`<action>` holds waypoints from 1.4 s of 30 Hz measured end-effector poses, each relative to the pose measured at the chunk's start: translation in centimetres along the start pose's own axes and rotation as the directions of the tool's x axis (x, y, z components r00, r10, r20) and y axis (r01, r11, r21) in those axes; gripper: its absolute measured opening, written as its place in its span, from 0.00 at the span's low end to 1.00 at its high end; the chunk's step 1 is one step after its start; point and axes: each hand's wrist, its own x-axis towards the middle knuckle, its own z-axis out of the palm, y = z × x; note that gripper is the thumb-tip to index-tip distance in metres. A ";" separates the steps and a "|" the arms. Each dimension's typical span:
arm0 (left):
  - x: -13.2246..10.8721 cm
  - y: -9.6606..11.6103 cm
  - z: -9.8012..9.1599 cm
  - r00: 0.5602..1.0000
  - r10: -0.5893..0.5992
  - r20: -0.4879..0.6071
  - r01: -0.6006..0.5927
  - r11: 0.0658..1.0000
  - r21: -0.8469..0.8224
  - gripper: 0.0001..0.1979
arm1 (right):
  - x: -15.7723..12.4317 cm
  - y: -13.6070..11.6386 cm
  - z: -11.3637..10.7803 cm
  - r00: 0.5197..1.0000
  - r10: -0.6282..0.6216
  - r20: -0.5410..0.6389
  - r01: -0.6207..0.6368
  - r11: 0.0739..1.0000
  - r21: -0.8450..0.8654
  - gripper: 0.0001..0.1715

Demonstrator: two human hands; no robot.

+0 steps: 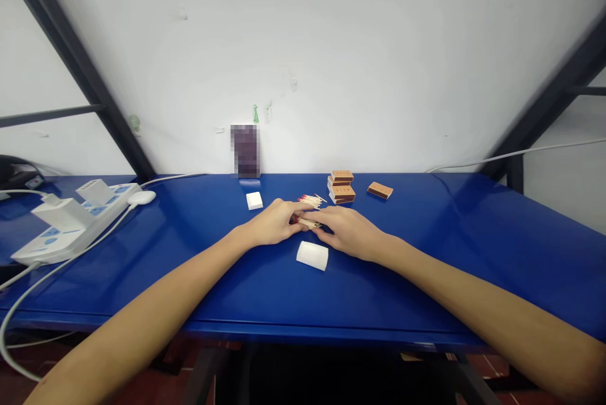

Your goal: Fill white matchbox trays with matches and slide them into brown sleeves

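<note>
Between my hands lies a bundle of matches (308, 223) with red heads to the left. My left hand (278, 222) has its fingers closed round the head end. At the other end, my right hand (348, 229) presses its thumb and fingers round the sticks. Just behind them is a loose pile of red-headed matches (311, 200) on the blue table. A white open tray (313, 255) sits in front of my hands, slightly turned. Several brown matchboxes (342, 193) are stacked behind my right hand, and one more matchbox (380, 190) lies flat to their right.
A small white square object (254, 200) lies behind my left hand. On the left stands a white power strip (71, 228) with plugs and cables. A blurred dark item (247, 151) leans against the wall at the table's back edge.
</note>
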 end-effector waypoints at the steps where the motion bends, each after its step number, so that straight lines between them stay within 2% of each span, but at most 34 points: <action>1: 0.0 0.0 0.0 1.000 -0.006 -0.003 0.006 1.000 0.008 0.24 | 0.0 0.0 0.0 1.000 -0.006 -0.005 0.006 1.000 0.003 0.18; 4: -0.1 0.1 0.0 1.000 -0.020 0.001 0.020 1.000 0.011 0.27 | 0.1 -0.1 0.1 1.000 -0.002 -0.010 0.002 1.000 -0.005 0.22; 10: 0.0 0.3 -0.1 0.999 0.009 0.031 -0.007 0.998 -0.066 0.28 | 0.1 -0.3 0.2 1.000 -0.011 -0.005 0.011 0.999 -0.053 0.12; 17: 0.1 0.7 -0.2 0.999 -0.025 0.040 0.026 0.999 -0.021 0.27 | 0.2 -0.1 0.4 0.999 -0.038 -0.037 0.035 0.998 -0.056 0.09; 22: 0.1 0.6 -0.1 0.999 0.016 0.027 -0.018 0.996 0.083 0.24 | 0.2 -0.1 0.4 0.999 -0.017 -0.028 0.015 0.998 -0.067 0.10; 25: 0.0 0.4 0.0 1.000 0.004 0.004 -0.005 0.982 0.189 0.20 | 0.2 -0.1 0.5 1.000 -0.007 -0.021 0.006 0.998 -0.066 0.12; 28: -0.1 0.4 -0.1 0.999 -0.002 0.033 -0.006 0.971 0.238 0.16 | 0.1 0.1 0.6 1.000 -0.006 -0.027 0.004 0.998 -0.057 0.12; 31: -0.1 0.7 -0.4 0.997 0.029 0.073 -0.043 0.979 0.198 0.12 | 0.1 0.2 0.7 0.999 -0.004 -0.040 0.002 0.999 -0.038 0.11; 35: 0.0 0.9 -0.4 0.995 0.068 0.076 -0.077 0.990 0.121 0.10 | 0.1 0.4 0.8 0.999 0.003 -0.047 -0.004 1.000 -0.008 0.10; 42: -0.1 0.7 -0.1 0.995 0.096 0.020 -0.096 0.995 -0.006 0.10 | 0.1 0.4 0.7 0.999 0.014 -0.040 -0.013 1.000 0.009 0.09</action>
